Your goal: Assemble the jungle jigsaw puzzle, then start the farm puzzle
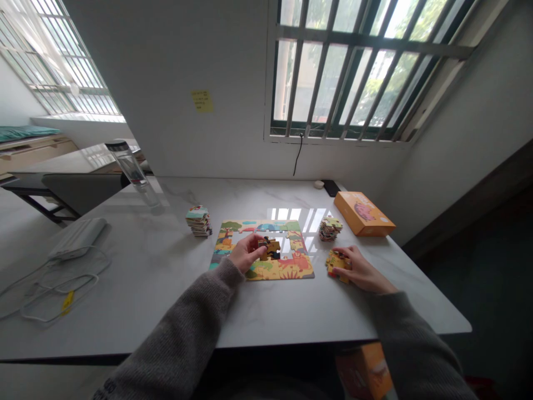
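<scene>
A colourful jigsaw puzzle [297, 265] lies partly assembled in the middle of the white marble table [166, 289], with a bare gap in its centre. My left hand [245, 253] pinches a yellow and dark puzzle piece [270, 247] just above that gap. My right hand [360, 269] rests on the table to the right of the puzzle, fingers curled onto a small pile of loose pieces [337, 262]. Both arms wear grey sleeves.
Two stacks of pieces stand beside the puzzle, one at the left [199, 221] and one at the right [330, 229]. An orange box [363, 213] sits at the right back. A clear water bottle [133, 169], a white device with cables [79, 236] lie left.
</scene>
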`<action>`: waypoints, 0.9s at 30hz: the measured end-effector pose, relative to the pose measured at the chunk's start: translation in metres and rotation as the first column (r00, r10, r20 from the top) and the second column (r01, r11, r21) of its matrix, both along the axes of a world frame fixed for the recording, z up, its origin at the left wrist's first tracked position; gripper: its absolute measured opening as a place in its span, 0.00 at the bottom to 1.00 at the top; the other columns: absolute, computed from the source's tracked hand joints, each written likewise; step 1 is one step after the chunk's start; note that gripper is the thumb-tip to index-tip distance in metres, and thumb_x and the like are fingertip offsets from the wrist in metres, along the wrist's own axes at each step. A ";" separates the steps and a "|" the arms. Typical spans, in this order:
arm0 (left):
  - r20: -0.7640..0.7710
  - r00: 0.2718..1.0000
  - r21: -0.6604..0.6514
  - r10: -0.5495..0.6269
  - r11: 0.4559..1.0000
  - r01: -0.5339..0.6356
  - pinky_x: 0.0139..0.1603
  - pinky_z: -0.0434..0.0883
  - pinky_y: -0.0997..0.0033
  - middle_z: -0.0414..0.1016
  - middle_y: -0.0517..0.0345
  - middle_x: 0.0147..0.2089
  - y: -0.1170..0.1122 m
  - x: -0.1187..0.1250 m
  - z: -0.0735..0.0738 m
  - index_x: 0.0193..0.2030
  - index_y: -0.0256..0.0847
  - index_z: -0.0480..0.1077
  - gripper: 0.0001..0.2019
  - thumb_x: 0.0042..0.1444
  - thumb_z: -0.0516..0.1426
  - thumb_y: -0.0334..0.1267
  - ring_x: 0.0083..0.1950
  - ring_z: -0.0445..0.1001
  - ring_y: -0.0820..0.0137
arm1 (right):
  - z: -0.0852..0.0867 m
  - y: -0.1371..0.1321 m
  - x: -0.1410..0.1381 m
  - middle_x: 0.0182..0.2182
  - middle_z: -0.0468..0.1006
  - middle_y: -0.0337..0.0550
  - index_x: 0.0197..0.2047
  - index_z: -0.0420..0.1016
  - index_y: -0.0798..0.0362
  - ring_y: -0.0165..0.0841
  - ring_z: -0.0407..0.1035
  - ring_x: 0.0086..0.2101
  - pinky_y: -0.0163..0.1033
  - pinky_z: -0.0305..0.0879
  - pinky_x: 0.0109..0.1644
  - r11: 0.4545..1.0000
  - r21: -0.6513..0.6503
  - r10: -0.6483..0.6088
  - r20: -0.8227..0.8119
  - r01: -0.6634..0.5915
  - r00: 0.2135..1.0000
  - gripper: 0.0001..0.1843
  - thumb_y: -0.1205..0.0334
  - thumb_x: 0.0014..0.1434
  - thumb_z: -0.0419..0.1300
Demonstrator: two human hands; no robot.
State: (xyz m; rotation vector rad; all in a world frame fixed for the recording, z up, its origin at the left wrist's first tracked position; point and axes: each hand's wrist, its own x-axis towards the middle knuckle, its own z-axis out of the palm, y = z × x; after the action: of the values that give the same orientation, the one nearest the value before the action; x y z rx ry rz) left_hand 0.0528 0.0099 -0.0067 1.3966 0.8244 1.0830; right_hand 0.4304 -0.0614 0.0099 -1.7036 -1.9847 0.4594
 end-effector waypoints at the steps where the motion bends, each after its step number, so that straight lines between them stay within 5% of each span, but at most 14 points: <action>1: 0.020 1.000 -0.001 0.002 1.000 -0.002 0.37 0.72 0.71 0.74 0.57 0.35 0.001 -0.001 0.002 0.42 0.37 0.68 0.27 0.46 0.69 0.54 0.34 0.74 0.71 | 0.000 -0.001 -0.001 0.45 0.71 0.51 0.54 0.74 0.53 0.43 0.74 0.43 0.47 0.72 0.53 1.000 0.010 -0.008 -0.021 0.008 1.000 0.32 0.40 0.54 0.64; 5: 0.097 0.994 0.016 0.045 0.999 -0.047 0.46 0.75 0.65 0.76 0.50 0.47 0.003 -0.011 0.011 0.41 0.38 0.67 0.26 0.45 0.70 0.53 0.43 0.77 0.67 | 0.005 -0.003 -0.002 0.43 0.76 0.52 0.50 0.72 0.53 0.44 0.75 0.42 0.48 0.74 0.47 0.999 -0.039 -0.019 -0.153 0.013 0.988 0.33 0.35 0.52 0.65; 9: 0.073 0.995 0.001 0.064 0.998 -0.065 0.44 0.76 0.64 0.78 0.53 0.42 0.005 -0.023 0.017 0.40 0.38 0.66 0.26 0.44 0.70 0.52 0.41 0.78 0.65 | 0.012 -0.004 -0.010 0.38 0.79 0.48 0.52 0.69 0.52 0.40 0.75 0.35 0.44 0.73 0.36 0.994 -0.105 -0.028 -0.367 -0.011 0.930 0.31 0.36 0.56 0.62; 13: 0.027 0.994 -0.007 0.101 0.995 -0.101 0.40 0.76 0.66 0.79 0.53 0.39 0.007 -0.033 0.016 0.40 0.38 0.67 0.25 0.43 0.70 0.50 0.38 0.79 0.66 | 0.021 -0.007 -0.060 0.39 0.79 0.46 0.54 0.69 0.52 0.37 0.74 0.35 0.41 0.73 0.37 0.984 -0.086 0.097 -0.461 -0.153 0.882 0.25 0.44 0.60 0.62; 20: -0.022 0.988 0.000 0.151 0.989 -0.151 0.38 0.76 0.66 0.77 0.56 0.36 0.013 -0.042 0.013 0.42 0.38 0.67 0.25 0.43 0.70 0.50 0.35 0.78 0.68 | 0.027 -0.010 -0.185 0.42 0.79 0.43 0.52 0.75 0.49 0.34 0.73 0.39 0.40 0.71 0.44 0.841 -0.033 0.498 -0.341 -0.540 0.797 0.14 0.60 0.62 0.62; 23: -0.014 0.991 0.012 0.135 0.991 -0.135 0.39 0.76 0.66 0.78 0.56 0.37 0.012 -0.041 0.014 0.42 0.38 0.67 0.26 0.44 0.70 0.51 0.34 0.77 0.69 | 0.022 -0.004 -0.202 0.42 0.76 0.43 0.50 0.76 0.48 0.36 0.71 0.41 0.42 0.70 0.48 0.807 -0.009 0.575 -0.212 -0.590 0.790 0.12 0.63 0.63 0.61; 27: 0.020 0.994 0.018 0.111 0.994 -0.112 0.42 0.76 0.65 0.78 0.55 0.39 0.009 -0.034 0.014 0.40 0.39 0.66 0.26 0.43 0.70 0.52 0.38 0.78 0.67 | 0.015 0.003 -0.200 0.45 0.71 0.46 0.51 0.76 0.47 0.39 0.67 0.46 0.47 0.69 0.52 0.827 0.052 0.562 -0.027 -0.560 0.827 0.14 0.62 0.61 0.65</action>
State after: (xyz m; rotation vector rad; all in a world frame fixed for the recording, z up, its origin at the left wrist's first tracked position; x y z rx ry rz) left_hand 0.0184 0.0186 0.0072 1.3671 0.8889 1.1909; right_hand 0.2308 -0.0584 0.0254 -1.0396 -2.4332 0.6367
